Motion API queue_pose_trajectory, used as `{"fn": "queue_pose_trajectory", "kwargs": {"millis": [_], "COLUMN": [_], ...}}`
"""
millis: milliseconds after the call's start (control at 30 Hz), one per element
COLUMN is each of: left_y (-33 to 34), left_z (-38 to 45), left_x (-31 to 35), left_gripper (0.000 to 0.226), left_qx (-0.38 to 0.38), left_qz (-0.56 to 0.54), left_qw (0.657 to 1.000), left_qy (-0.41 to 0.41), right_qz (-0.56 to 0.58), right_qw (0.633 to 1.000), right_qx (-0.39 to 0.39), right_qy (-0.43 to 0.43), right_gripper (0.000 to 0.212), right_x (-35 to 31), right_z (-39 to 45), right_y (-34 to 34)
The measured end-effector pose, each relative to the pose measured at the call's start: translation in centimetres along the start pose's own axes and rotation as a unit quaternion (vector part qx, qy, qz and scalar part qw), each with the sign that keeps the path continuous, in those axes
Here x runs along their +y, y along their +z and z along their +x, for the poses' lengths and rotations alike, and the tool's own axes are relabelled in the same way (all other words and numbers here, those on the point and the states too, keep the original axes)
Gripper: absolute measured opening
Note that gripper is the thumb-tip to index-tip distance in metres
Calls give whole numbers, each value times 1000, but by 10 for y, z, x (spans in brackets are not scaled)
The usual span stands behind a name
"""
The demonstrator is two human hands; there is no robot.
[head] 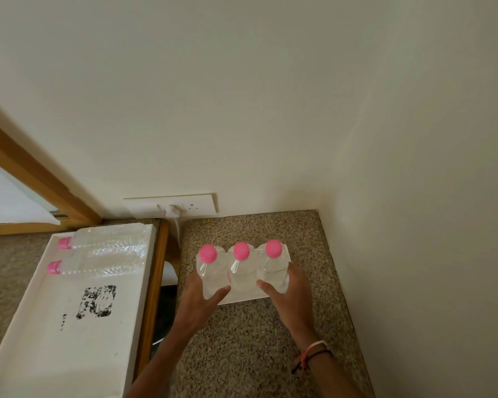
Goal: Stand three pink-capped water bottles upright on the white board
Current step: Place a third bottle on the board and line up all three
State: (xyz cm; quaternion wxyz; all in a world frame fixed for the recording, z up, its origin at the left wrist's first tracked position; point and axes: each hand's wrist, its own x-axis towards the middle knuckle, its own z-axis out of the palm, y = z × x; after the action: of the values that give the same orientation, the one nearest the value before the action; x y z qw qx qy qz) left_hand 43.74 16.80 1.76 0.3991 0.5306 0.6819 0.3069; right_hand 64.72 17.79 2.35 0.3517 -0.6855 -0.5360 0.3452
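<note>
Three clear water bottles with pink caps stand upright side by side on a small white board [243, 297] on the speckled counter: a left bottle [210, 268], a middle bottle [243, 271] and a right bottle [273, 268]. My left hand [202, 300] wraps the left bottle's lower body, thumb across its front. On the other side, my right hand [288, 294] holds the right bottle's lower body. The middle bottle stands between them and I cannot tell whether either hand touches it.
A white tray [69, 340] at the left holds two more pink-capped bottles [98, 254] lying flat. A gap with a wooden edge [153, 282] separates tray and counter [256, 354]. The wall corner is close on the right; a switch plate [184, 206] sits on the back wall.
</note>
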Motion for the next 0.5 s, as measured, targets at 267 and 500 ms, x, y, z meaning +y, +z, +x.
{"fn": "queue_pose_trajectory", "kwargs": {"millis": [267,500], "left_y": [-6,-13], "left_z": [4,11], "left_x": [-1,-10], "left_gripper": [68,96], "left_qx": [-18,-50], "left_qz": [20,40], "left_qw": [999,997], "left_qy": [-29,-37], "right_qz": [-17,-21], "right_qw": [1000,999], "right_qx": [23,33], "right_qy": [13,17], "right_gripper": [71,71], "right_x": [0,-3], "right_z": [-2,-6], "right_y": [3,5]}}
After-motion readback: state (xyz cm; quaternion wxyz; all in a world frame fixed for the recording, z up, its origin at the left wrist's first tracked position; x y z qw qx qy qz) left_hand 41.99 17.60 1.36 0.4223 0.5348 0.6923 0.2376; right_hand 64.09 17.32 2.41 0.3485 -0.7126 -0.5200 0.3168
